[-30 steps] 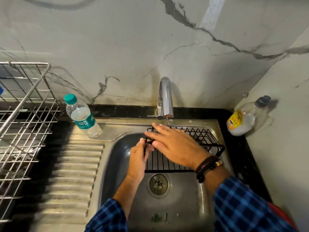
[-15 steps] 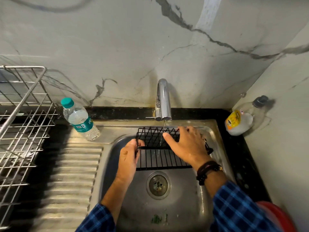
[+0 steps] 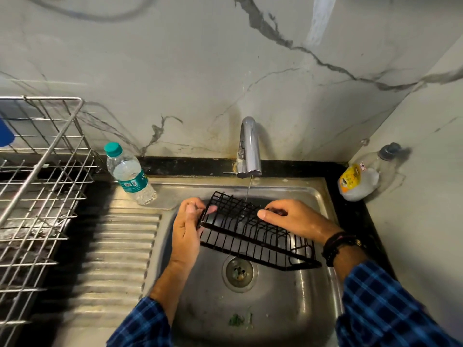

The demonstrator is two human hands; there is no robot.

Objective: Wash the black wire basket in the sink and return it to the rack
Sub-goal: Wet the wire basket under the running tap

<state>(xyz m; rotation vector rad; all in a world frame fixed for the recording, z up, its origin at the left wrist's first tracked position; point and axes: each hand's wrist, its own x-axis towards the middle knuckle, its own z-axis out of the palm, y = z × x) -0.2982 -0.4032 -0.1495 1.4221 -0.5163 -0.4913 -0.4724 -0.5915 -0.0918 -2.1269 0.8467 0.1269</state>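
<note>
Your black wire basket [image 3: 253,234] is a long, narrow grid of thin wires. It sits aslant inside the steel sink [image 3: 288,309], above the drain, with its left end farther from you and its right end nearer. The silver wire rack [image 3: 42,196] stands on the desk, well left of the sink.

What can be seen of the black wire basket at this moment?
The black wire basket is a shallow rectangular tray of thin, dark-coated wires that look like metal. It is held tilted over the sink, with a thin water stream falling onto it. The left hand grips its left end and the right hand holds its far side.
</note>
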